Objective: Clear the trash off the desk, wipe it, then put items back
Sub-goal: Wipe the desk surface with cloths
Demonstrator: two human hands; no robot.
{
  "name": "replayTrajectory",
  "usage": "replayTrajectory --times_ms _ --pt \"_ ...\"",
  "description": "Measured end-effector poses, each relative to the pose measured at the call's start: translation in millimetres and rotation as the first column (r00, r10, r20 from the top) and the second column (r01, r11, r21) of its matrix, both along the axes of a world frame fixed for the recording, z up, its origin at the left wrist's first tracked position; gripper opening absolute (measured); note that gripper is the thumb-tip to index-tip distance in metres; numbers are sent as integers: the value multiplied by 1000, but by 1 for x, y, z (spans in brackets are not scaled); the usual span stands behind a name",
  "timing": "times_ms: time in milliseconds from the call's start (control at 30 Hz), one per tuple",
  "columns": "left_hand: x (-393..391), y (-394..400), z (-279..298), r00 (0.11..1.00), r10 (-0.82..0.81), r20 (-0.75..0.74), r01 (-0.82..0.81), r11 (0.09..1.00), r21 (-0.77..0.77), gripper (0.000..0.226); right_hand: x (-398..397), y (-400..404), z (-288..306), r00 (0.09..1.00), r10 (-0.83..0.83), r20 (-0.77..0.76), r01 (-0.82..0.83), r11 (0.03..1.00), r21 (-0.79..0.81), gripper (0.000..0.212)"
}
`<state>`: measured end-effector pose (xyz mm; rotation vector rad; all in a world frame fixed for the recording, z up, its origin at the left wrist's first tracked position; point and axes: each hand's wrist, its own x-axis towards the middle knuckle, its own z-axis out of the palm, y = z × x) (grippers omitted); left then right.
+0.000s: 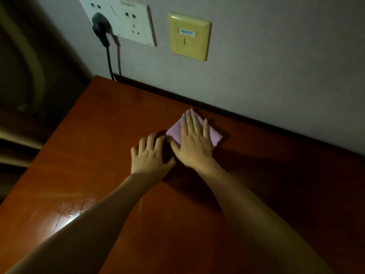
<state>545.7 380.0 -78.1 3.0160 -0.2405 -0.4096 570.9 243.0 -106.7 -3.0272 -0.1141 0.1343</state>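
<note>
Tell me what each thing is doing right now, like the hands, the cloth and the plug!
Right hand: flat, fingers straight, pressing on the cloth.
Left hand: resting on the desk, fingers bent, holding nothing.
Pink cloth: folded, lying on the desk near the wall.
Desk: bare wood, shiny glare near the front.
Black plug: plugged into the white socket.

Wide bare bench (94, 147) across the left and lower frame, open for a sweep. Wall (276, 66) closes off the top edge. Black power cord (109, 64) drops behind the upper-left corner. Right side lies in shadow.
</note>
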Motion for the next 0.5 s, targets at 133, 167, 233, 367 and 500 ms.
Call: replayTrajectory --times_ms 133,167,233,367,500 --pt "0 -10 0 1000 -3 -23 3 1000 17 73 -53 -48 -8 990 -139 33 138 990 39 83" --pt "1 -15 1 999 -10 -32 11 1000 7 74 -59 -63 -8 984 -177 34 176 984 19 84" --pt "2 -25 0 998 -47 -35 47 999 -6 74 -58 -88 -6 974 -222 47 223 974 -30 86" --pt "0 -40 -1 995 -97 -21 97 995 -21 74 -20 -93 3 948 -311 -61 307 949 -64 87" --pt "-6 -34 -2 992 -127 -12 127 992 -3 73 11 -52 3 962 -267 -59 263 962 -70 84"
